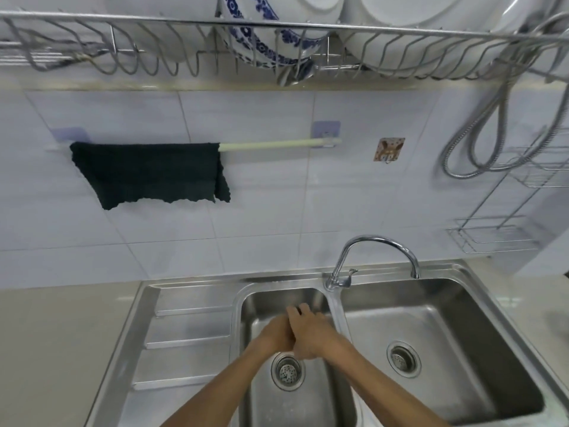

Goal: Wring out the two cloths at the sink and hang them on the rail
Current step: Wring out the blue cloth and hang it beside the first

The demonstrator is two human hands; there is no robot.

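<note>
Both hands, left hand (278, 334) and right hand (309, 335), press closed together over the left basin (308, 405); contents indiscernible. Dark cloth (151, 174) hangs on the rail (271, 145) at ten o'clock.

Two bare forearms; no sleeves, gloves; left hand (275, 334), right hand (309, 332) unadorned.

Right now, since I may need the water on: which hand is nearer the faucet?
Right. The right hand lies over the left above the smaller basin, just below and left of the faucet. The left hand is pressed against it on the side away from the faucet.
</note>
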